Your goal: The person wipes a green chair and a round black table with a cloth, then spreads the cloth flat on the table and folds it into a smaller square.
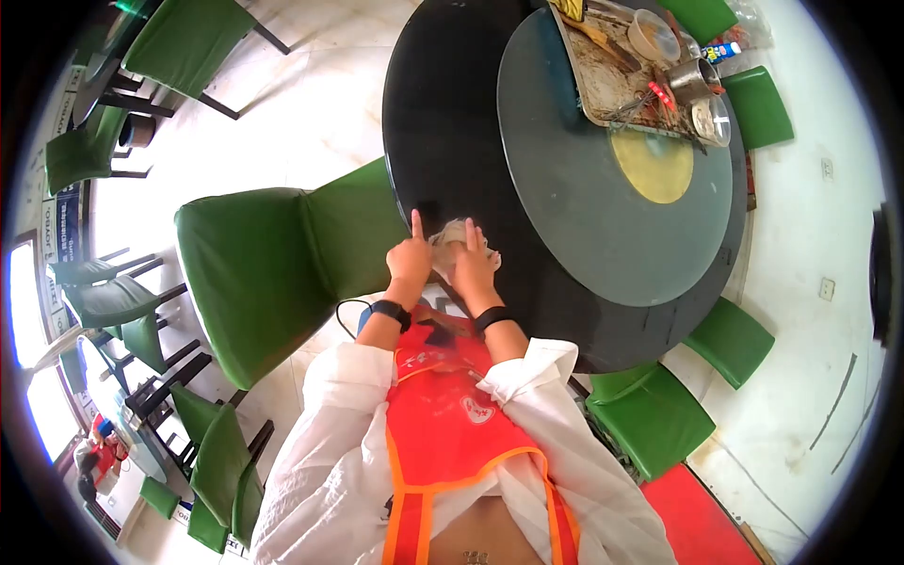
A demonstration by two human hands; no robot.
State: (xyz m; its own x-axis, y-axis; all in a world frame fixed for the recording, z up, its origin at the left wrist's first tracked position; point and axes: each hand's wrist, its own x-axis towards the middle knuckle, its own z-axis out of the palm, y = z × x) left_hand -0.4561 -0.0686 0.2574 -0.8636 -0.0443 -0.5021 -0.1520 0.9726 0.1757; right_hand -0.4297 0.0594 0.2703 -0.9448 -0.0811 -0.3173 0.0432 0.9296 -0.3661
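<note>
Both of my hands are at the near left edge of the round black table (443, 122). My left hand (411, 261) has its index finger stretched out toward the table and the other fingers curled, with nothing showing in it. Beside it, my right hand (474, 271) grips a crumpled pale cloth (444, 252), which bunches out on both sides of the fingers. One finger of that hand points forward over the cloth. The cloth overlaps the table's edge in this view.
A glass turntable (565, 207) sits on the table, bearing a dirty metal tray (603, 85) with a metal cup (692, 81), plastic tubs and tools. A green chair (250, 273) stands close at left; more green chairs (650, 419) surround the table. A person in red (111, 452) is far left.
</note>
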